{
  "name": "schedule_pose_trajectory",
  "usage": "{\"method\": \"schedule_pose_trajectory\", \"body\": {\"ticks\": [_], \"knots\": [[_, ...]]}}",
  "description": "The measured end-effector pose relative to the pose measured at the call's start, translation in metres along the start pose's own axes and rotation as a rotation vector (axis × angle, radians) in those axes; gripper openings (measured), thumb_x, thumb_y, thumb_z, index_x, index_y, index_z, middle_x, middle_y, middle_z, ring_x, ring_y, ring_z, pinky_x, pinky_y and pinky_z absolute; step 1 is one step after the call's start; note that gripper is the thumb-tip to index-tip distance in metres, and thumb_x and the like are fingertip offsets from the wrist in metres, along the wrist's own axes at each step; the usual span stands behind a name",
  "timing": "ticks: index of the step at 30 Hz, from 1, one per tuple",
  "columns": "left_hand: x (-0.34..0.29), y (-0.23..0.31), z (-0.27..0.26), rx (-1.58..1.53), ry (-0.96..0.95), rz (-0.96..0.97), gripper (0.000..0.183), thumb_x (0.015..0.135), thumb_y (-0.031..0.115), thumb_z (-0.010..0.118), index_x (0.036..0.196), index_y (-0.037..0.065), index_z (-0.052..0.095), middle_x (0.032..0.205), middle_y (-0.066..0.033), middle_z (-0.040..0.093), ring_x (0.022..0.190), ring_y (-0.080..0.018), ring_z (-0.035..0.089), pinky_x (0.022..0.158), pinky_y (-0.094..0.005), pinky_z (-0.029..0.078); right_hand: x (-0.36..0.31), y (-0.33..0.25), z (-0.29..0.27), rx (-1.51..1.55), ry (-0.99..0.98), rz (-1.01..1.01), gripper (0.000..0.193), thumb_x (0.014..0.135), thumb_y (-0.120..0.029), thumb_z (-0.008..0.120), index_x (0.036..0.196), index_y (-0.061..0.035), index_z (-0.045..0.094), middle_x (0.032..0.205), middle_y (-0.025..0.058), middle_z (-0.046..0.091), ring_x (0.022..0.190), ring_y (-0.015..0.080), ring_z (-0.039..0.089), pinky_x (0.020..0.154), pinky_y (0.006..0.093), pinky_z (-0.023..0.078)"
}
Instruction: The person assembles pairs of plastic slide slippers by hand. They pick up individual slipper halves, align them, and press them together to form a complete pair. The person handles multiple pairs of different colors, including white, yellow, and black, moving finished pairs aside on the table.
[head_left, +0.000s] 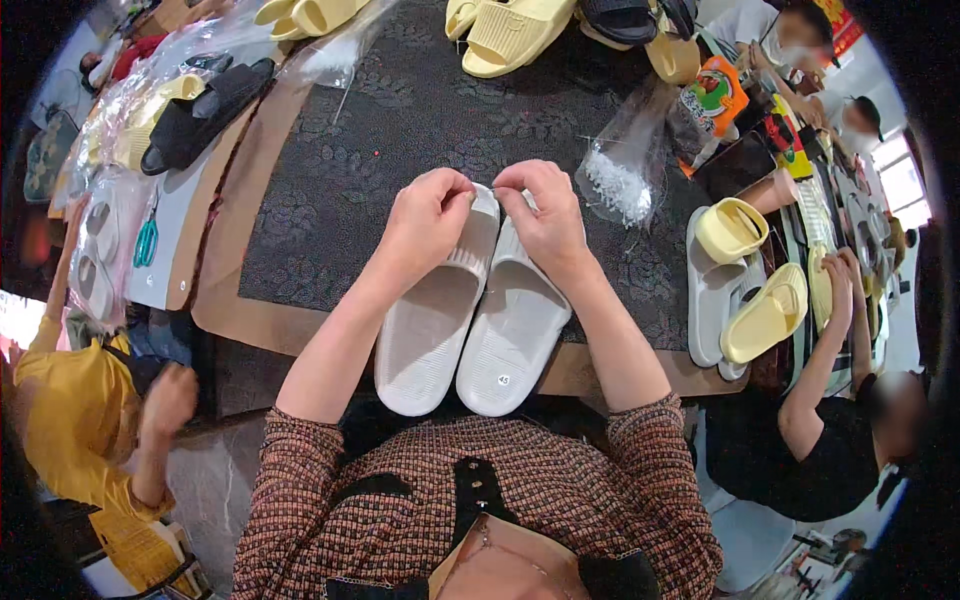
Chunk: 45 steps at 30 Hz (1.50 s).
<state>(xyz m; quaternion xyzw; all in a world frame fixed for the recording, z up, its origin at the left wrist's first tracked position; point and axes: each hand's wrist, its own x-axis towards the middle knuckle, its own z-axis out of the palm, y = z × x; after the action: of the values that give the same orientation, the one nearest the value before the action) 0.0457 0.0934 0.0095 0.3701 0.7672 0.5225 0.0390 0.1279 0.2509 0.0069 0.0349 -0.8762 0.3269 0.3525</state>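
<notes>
Two light grey slide slippers lie side by side in front of me, toes away from me and heels past the table's near edge. My left hand [432, 215] is closed in a pinch at the toe of the left slipper [428, 335]. At the toe of the right slipper [512, 330], my right hand [548, 215] is closed too, thumb and fingers together. The two pinches are a short way apart over the toes. Whatever is between the fingertips is too small to make out. A small round white sticker [503, 380] is on the right slipper's heel.
A dark patterned mat [340, 210] covers the table. Clear bags of small white pieces [620, 185] lie beyond my right hand. Cream slippers [515, 35] stand at the far edge, cream and grey ones [765, 315] at right. Teal scissors [147, 240] lie left. Co-workers sit on both sides.
</notes>
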Motion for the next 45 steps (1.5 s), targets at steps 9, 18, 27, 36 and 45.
{"method": "schedule_pose_trajectory", "body": {"ticks": [9, 18, 27, 36, 45], "knots": [[0.000, 0.002, 0.000, -0.017, -0.008, -0.021, 0.010, 0.087, 0.008, 0.057, 0.091, -0.002, 0.059, 0.072, -0.0032, 0.058, 0.066, -0.0080, 0.050, 0.060, -0.0249, 0.043, -0.001, 0.003, 0.002, -0.012, -0.026, -0.068, 0.007, 0.076, -0.008, 0.063, 0.081, -0.0073, 0.060, 0.077, 0.0051, 0.058, 0.079, 0.0242, 0.055, 0.075, 0.0367, 0.037], [0.003, 0.005, 0.003, 0.031, -0.032, 0.085, 0.010, 0.087, 0.007, 0.058, 0.092, -0.002, 0.060, 0.072, -0.0028, 0.059, 0.069, -0.0069, 0.053, 0.061, -0.0236, 0.044, -0.002, -0.003, 0.003, -0.013, -0.031, -0.069, 0.005, 0.077, -0.008, 0.062, 0.081, -0.0059, 0.060, 0.078, 0.0063, 0.059, 0.079, 0.0242, 0.056, 0.079, 0.0364, 0.038], [0.000, 0.003, 0.001, -0.128, 0.008, -0.110, 0.009, 0.087, 0.009, 0.059, 0.090, 0.000, 0.061, 0.073, 0.0030, 0.057, 0.065, -0.0040, 0.048, 0.058, -0.0212, 0.041, 0.000, -0.010, 0.001, -0.019, -0.009, -0.024, 0.009, 0.075, -0.006, 0.065, 0.083, -0.0056, 0.061, 0.076, 0.0052, 0.059, 0.075, 0.0218, 0.055, 0.073, 0.0334, 0.039], [0.000, 0.000, -0.004, -0.214, 0.150, -0.073, 0.009, 0.086, 0.009, 0.060, 0.088, 0.000, 0.061, 0.075, 0.0014, 0.059, 0.070, -0.0058, 0.051, 0.063, -0.0221, 0.043, -0.004, -0.003, 0.004, -0.019, 0.018, 0.032, 0.005, 0.075, -0.007, 0.064, 0.079, -0.0076, 0.062, 0.077, 0.0036, 0.059, 0.078, 0.0225, 0.055, 0.075, 0.0360, 0.037], [0.003, -0.024, -0.027, -0.150, 0.133, -0.142, 0.018, 0.088, 0.010, 0.057, 0.102, -0.002, 0.062, 0.083, -0.0025, 0.063, 0.072, -0.0072, 0.054, 0.067, -0.0232, 0.046, -0.003, -0.031, -0.035, -0.069, -0.030, -0.047, 0.010, 0.079, -0.007, 0.060, 0.089, -0.0034, 0.062, 0.083, 0.0114, 0.061, 0.084, 0.0286, 0.058, 0.075, 0.0388, 0.043]]}}
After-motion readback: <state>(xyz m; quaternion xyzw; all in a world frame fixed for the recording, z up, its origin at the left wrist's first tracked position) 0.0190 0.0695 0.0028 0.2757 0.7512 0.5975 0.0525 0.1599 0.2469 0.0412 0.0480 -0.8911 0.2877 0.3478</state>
